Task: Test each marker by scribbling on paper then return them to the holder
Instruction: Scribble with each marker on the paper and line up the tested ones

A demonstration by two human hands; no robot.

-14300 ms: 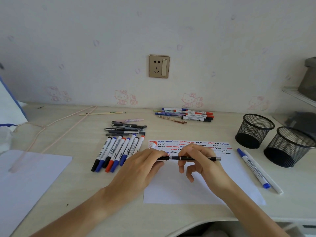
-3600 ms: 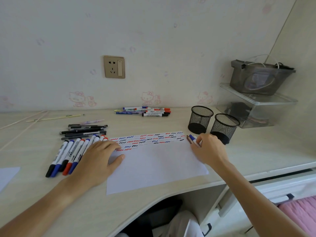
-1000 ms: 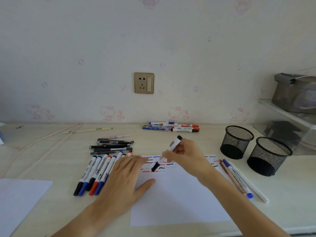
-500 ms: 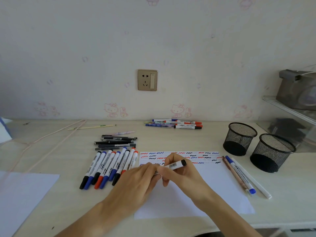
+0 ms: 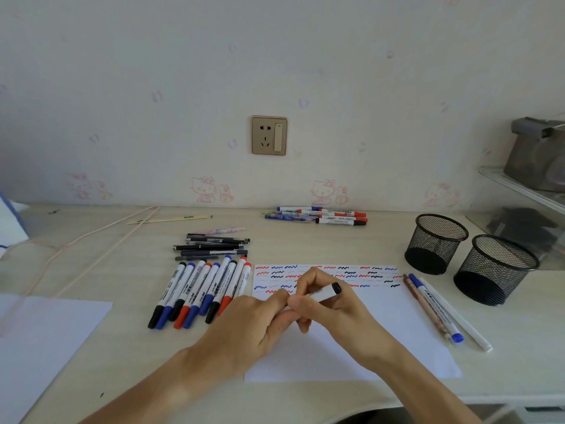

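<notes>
Both hands pinching one black-ended whiteboard marker (image 5: 321,292) above the scribbled paper (image 5: 397,316): right hand (image 5: 331,310) on the barrel, left hand (image 5: 260,322) at its hidden end. Risk of ink smearing fingers or paper if the cap slips or seats crooked. Mesh holders (image 5: 435,243) well apart, still without markers.

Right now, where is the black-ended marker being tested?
In the head view the black-ended marker is held at centre between the left hand and right hand, over the paper just below the scribble rows.
</notes>
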